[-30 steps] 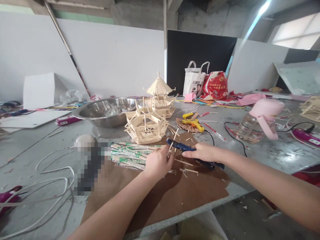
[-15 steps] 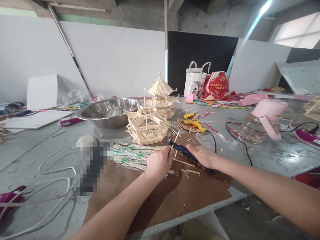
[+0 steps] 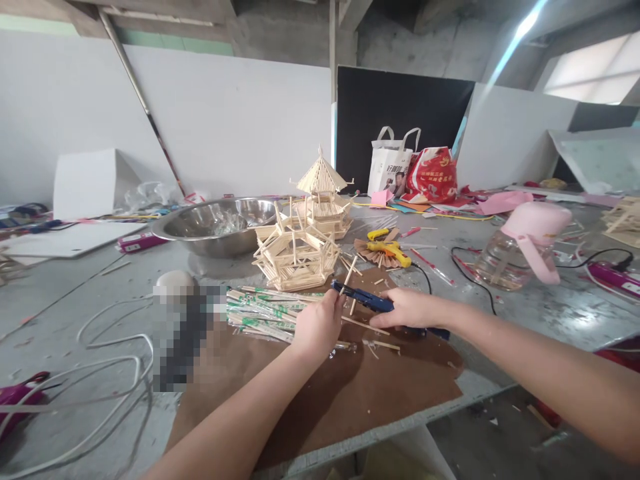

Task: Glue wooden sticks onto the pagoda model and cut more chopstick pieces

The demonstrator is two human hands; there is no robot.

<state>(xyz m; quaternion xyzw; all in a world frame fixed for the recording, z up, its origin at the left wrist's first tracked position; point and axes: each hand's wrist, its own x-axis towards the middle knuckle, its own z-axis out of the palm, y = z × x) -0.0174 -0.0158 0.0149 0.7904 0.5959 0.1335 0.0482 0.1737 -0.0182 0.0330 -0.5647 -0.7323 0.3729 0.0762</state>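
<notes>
My left hand [image 3: 316,325] is closed in a pinch on a thin wooden stick [image 3: 349,275] that points up and to the right. My right hand [image 3: 413,308] grips a blue tool [image 3: 363,298] whose tip touches the stick just above my left fingers. Both hands hover over a brown cardboard sheet [image 3: 345,393]. A pile of wrapped chopsticks [image 3: 263,310] lies just left of my left hand. Behind them stands a half-built hexagonal stick model [image 3: 295,253], with a finished stick pavilion [image 3: 323,197] farther back.
A steel bowl [image 3: 215,227] sits at the back left. A yellow glue gun [image 3: 390,250] with a black cord [image 3: 463,267] lies behind my right hand. A pink-lidded jug [image 3: 525,243] lies on its side at the right. White cable [image 3: 100,373] loops at the left. Two bags [image 3: 415,170] stand at the back.
The blue tool's tip dipped toward the stick, then rose slightly again; my right hand shifted with it. My left hand has stayed in place holding the stick.
</notes>
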